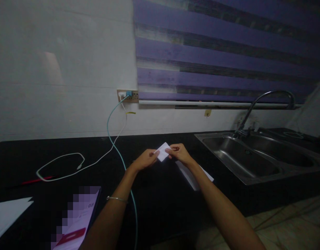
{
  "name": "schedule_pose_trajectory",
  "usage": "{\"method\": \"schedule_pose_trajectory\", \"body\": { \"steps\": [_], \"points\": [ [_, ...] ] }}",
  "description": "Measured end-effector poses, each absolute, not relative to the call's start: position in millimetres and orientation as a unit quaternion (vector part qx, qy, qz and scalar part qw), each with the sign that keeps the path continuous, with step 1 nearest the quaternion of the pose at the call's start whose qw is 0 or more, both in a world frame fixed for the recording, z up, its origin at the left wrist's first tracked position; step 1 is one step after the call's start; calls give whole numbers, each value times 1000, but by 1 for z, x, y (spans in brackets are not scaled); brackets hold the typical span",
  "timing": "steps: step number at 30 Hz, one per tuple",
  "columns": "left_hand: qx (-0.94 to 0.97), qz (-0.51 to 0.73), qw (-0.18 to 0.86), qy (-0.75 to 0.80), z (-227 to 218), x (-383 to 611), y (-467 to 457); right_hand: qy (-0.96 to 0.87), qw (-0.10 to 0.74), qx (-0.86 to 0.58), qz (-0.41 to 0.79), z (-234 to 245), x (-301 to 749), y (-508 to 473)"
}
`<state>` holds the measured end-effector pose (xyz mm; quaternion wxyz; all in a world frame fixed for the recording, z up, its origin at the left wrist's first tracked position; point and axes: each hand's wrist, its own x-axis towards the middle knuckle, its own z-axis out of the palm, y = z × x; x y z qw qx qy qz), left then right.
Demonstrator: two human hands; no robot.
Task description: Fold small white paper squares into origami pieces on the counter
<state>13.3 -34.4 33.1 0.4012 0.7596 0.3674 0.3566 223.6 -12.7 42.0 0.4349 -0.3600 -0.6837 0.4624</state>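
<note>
A small folded piece of white paper (164, 152) is held up above the black countertop, turned so that it looks like a diamond. My left hand (147, 159) pinches its left corner between thumb and fingers. On the opposite corner, my right hand (180, 153) grips it with the thumb on top and the fingers curled behind. Under my right forearm lies a white paper strip (189, 176), partly hidden by the arm. The fold lines of the held paper are too small to make out.
A double steel sink (243, 175) with a tall faucet (249, 113) is at the right. White (97, 162) and teal cables (120, 152) run from a wall socket (135, 96). A lit screen (79, 222), white sheets (8, 211) and a red pen-like object (33, 180) lie left.
</note>
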Motion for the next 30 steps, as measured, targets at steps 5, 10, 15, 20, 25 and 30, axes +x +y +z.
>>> {"method": "schedule_pose_trajectory", "body": {
  "steps": [5,10,15,20,25,30],
  "points": [
    [740,375,403,388,34,14,-34,-662,458,-361,470,36,217,-10],
    [729,376,415,393,34,15,-32,-605,504,-365,497,24,211,-4],
    [716,352,449,402,32,15,-35,-616,507,-346,494,24,209,-2],
    [709,358,503,341,34,8,-32,-680,517,-282,437,33,212,-7],
    [700,385,499,336,35,9,-28,-704,473,-302,436,32,208,-10],
    [697,415,461,359,32,16,-28,-587,538,-360,487,22,195,-9]
  ]
}}
